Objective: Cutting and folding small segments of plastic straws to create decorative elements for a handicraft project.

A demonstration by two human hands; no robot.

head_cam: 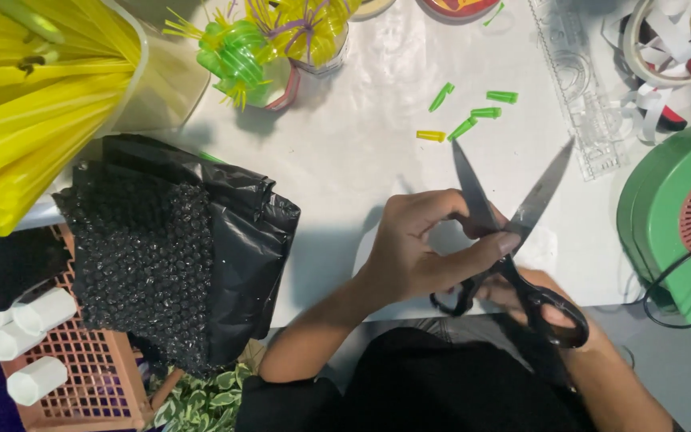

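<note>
**A:** What are the hands doing?

**B:** The right hand point(545, 308) holds big scissors point(513, 240) by the black handles. Its fingers go through the loops, so it is closed on them. The two blades are spread wide apart and point up and away from the person.

**A:** And the left hand?

**B:** The left hand point(421, 248) is curled up right beside the blades. Its thumb touches the spot where the blades cross. The fingers are bent in, but I cannot tell if they pinch anything. It is too small to see.

**A:** Where are the scissors?

**B:** Over the white tabletop point(361, 120), near the edge closest to the person.

**A:** What lies near them?

**B:** Little cut bits of straw point(473, 112), green and yellow, lie on the tabletop just past the blade tips. A clear ruler point(581, 96) lies to the right of those bits.

**A:** What else is there?

**B:** A tub of long yellow straws point(33, 104) sits at the far left. Two straw flowers point(269, 44), green and yellow, stand at the top. A black bag with bubble wrap point(177, 256) lies on the left. Below it is a reddish basket point(89, 376) with white rolls point(25, 336). A green round thing point(677, 216) with a black cord is on the right.
</note>
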